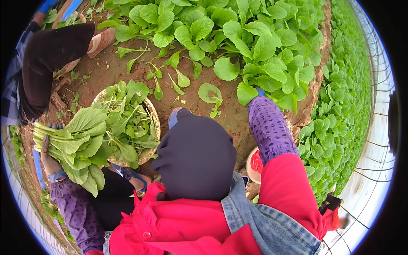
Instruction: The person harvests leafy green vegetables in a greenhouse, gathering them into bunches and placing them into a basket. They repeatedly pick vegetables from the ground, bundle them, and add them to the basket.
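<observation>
On the left, my left hand (50,158) is closed around the pale stems of a thick bunch of leafy greens (83,138). The bunch leans over the edge of a round tub (154,111) heaped with loose greens (127,121). My right arm, in a purple spotted sleeve, stretches forward to the standing leafy plants (263,46). Only a bit of blue at my right hand (260,92) shows beneath the leaves; its fingers are hidden.
Another person's dark-trousered leg (51,55) is at upper left. Loose leaves (182,78) lie on the brown soil (170,102). A small pale bucket (250,174) with something red inside stands by my right arm. A dense green bed (340,127) runs along the right.
</observation>
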Demonstrator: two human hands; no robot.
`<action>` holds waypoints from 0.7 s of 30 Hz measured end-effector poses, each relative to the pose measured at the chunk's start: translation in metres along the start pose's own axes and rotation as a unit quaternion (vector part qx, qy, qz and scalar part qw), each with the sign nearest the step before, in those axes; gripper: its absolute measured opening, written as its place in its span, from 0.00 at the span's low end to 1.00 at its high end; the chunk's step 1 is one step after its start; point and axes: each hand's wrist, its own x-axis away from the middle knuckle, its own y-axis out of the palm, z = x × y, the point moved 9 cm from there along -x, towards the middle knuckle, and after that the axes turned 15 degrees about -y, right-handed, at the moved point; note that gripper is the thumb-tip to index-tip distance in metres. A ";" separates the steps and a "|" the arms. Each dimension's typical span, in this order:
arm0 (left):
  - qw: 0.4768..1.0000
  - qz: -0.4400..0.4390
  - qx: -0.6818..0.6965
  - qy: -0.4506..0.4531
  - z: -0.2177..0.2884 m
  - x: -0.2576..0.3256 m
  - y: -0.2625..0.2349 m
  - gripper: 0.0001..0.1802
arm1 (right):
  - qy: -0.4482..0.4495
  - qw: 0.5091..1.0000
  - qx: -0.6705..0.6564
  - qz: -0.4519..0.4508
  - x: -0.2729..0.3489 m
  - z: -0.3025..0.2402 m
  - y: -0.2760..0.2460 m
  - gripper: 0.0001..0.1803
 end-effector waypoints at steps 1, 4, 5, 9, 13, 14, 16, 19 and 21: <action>1.000 -0.002 0.004 -0.004 -0.002 -0.001 0.004 0.28 | 0.003 1.000 0.001 -0.002 0.000 -0.001 0.000 0.19; 1.000 -0.026 -0.014 -0.004 -0.002 0.001 0.023 0.27 | 0.006 1.000 0.001 -0.011 -0.004 -0.007 -0.004 0.20; 0.999 -0.032 -0.015 0.005 -0.002 0.001 0.024 0.27 | 0.005 1.000 0.000 -0.015 -0.006 -0.008 -0.005 0.20; 1.000 -0.018 -0.020 -0.007 -0.004 0.007 0.032 0.27 | 0.002 0.998 -0.004 -0.059 -0.002 -0.006 -0.006 0.21; 0.998 -0.040 -0.044 -0.015 -0.008 0.013 0.045 0.28 | -0.015 0.989 -0.019 -0.149 0.015 -0.004 0.002 0.22; 0.997 -0.052 -0.055 -0.013 -0.009 0.014 0.051 0.28 | -0.024 0.984 -0.019 -0.175 0.017 -0.007 0.002 0.22; 0.994 -0.076 -0.077 -0.011 -0.013 0.016 0.063 0.28 | -0.065 0.968 0.028 -0.241 0.031 -0.022 0.012 0.22; 0.991 -0.114 -0.043 -0.060 -0.030 0.023 0.086 0.27 | -0.196 0.943 0.071 -0.258 0.037 -0.076 0.002 0.23; 0.985 -0.125 -0.098 -0.065 -0.032 0.029 0.100 0.25 | -0.182 0.936 -0.287 -0.097 0.039 -0.130 -0.082 0.25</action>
